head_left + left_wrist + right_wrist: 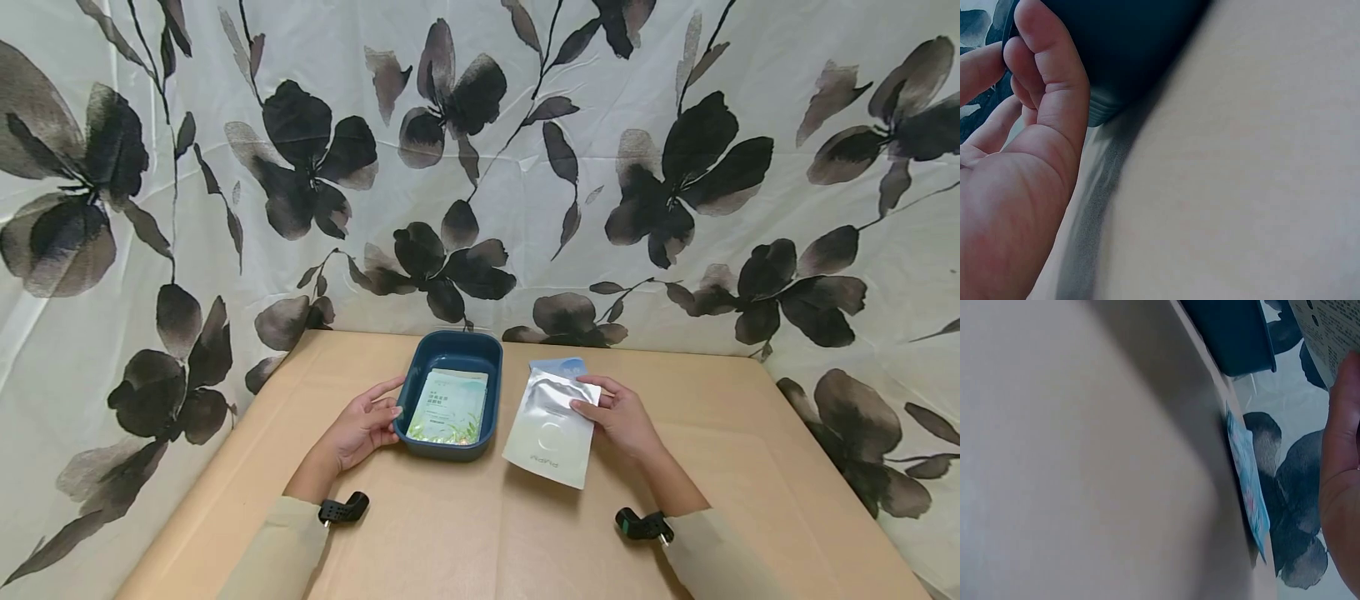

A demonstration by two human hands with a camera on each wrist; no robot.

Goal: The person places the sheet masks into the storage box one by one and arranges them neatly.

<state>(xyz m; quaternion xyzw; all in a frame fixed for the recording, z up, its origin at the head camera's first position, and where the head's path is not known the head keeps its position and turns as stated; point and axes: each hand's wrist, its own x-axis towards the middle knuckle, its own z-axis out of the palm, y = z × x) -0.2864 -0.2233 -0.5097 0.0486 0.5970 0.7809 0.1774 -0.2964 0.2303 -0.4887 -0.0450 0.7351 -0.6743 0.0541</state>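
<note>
A dark blue rectangular plastic bin (493, 417) stands on the table, holding pale green sachets (450, 407) with a leaf print. At the bin's left side, my left hand (365, 429) grips the wall, thumb on the rim; in the left wrist view the fingers of this hand (1041, 144) curl at the rim. My right hand (618, 417) pinches a silver-white sachet (551, 429) by its right edge, raised above the table. Behind it a blue sachet (562, 365) lies on the table, partly hidden; the right wrist view shows this blue sachet (1247, 481) flat and apart from the hand.
The tan table (420, 533) reaches back to a white floral curtain (555, 183), which also hangs at both sides. A black band device sits on each wrist, the left band (345, 507) and the right band (643, 525).
</note>
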